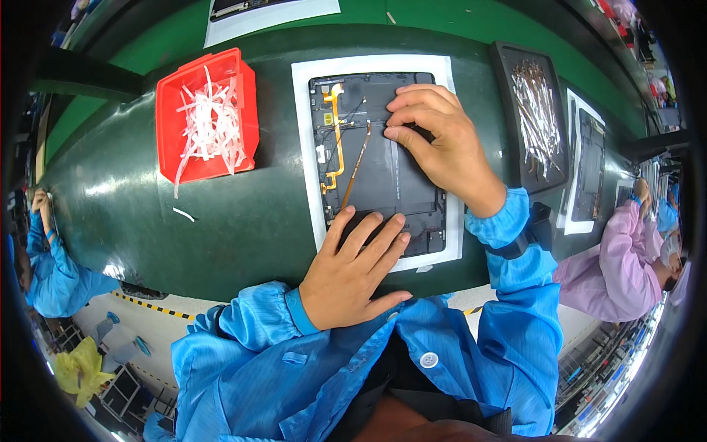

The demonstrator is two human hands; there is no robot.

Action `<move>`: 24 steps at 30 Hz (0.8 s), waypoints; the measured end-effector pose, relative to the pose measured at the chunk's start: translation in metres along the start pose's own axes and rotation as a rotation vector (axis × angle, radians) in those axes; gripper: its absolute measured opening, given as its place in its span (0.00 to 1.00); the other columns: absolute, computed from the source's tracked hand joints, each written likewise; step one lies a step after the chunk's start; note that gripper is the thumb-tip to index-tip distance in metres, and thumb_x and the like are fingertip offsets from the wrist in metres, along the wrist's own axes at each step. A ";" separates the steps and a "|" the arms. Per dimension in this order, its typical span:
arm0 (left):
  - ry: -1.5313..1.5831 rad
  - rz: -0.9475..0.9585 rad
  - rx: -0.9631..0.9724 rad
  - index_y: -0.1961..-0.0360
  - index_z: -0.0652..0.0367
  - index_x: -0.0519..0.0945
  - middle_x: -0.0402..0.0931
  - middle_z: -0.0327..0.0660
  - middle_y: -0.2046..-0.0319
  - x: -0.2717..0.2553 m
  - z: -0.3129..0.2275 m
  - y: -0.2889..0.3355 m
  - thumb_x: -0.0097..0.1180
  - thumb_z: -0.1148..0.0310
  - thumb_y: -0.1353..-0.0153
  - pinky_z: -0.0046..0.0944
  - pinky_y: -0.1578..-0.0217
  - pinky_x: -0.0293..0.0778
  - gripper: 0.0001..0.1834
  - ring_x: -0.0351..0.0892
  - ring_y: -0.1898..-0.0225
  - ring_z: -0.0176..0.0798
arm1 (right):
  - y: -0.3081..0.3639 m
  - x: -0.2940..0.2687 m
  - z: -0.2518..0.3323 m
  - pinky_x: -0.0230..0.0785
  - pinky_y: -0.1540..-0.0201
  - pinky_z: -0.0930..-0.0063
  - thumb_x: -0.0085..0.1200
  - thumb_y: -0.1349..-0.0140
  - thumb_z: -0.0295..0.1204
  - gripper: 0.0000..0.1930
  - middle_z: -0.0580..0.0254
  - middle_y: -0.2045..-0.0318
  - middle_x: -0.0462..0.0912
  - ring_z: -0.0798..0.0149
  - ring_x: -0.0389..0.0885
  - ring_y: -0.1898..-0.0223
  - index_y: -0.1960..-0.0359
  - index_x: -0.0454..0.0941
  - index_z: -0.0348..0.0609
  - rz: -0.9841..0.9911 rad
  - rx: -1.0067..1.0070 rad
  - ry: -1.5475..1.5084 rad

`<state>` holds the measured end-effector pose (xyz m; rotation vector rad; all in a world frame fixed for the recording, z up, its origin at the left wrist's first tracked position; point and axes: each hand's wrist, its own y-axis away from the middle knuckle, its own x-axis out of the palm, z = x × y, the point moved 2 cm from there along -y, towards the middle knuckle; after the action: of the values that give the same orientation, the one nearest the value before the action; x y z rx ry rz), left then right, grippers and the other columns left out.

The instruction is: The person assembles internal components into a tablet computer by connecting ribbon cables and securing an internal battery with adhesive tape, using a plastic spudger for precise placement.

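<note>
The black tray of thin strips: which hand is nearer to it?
Right. The right hand is left of the black tray, apart from it; the left hand is farther off, to its lower left.

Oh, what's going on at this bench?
A person in a blue smock is working bare-handed on a flat black casing that lies on a white sheet. The left hand is spread over its lower part, fingertips near the bottom of a thin brownish strip. The right hand is bent over the upper right; whether it pinches anything is unclear. A red bin of pale strips stands left, a black tray of thin pieces right.
</note>
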<state>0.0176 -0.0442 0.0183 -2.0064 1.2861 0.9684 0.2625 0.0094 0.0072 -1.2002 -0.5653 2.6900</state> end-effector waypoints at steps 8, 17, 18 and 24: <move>0.003 0.004 0.000 0.31 0.60 0.80 0.70 0.49 0.24 0.000 0.000 -0.001 0.71 0.38 0.39 0.72 0.23 0.54 0.44 0.66 0.27 0.59 | 0.001 0.002 -0.001 0.72 0.37 0.55 0.71 0.38 0.26 0.06 0.62 0.54 0.89 0.52 0.84 0.42 0.61 0.89 0.41 -0.009 -0.009 0.002; -0.011 -0.031 0.021 0.32 0.62 0.79 0.70 0.52 0.26 0.001 -0.002 -0.001 0.72 0.39 0.40 0.73 0.24 0.55 0.45 0.66 0.28 0.60 | 0.003 -0.004 0.007 0.66 0.29 0.46 0.77 0.43 0.29 0.18 0.55 0.44 0.84 0.45 0.78 0.34 0.55 0.80 0.43 -0.076 -0.023 0.207; -0.014 -0.033 0.020 0.31 0.63 0.79 0.71 0.53 0.26 0.001 -0.002 -0.001 0.72 0.40 0.40 0.73 0.24 0.55 0.45 0.66 0.28 0.60 | 0.005 -0.005 0.008 0.66 0.29 0.46 0.77 0.43 0.29 0.18 0.55 0.44 0.84 0.45 0.78 0.34 0.55 0.80 0.43 -0.081 -0.025 0.212; -0.048 -0.075 0.030 0.31 0.63 0.80 0.72 0.54 0.28 0.004 -0.001 0.000 0.72 0.42 0.39 0.73 0.24 0.55 0.44 0.67 0.28 0.60 | 0.049 -0.009 0.032 0.52 0.20 0.30 0.83 0.49 0.42 0.29 0.46 0.31 0.73 0.36 0.65 0.23 0.54 0.76 0.43 0.065 0.123 0.217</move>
<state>0.0189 -0.0469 0.0159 -1.9820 1.1844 0.9508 0.2459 -0.0470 0.0137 -1.4726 -0.3305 2.5567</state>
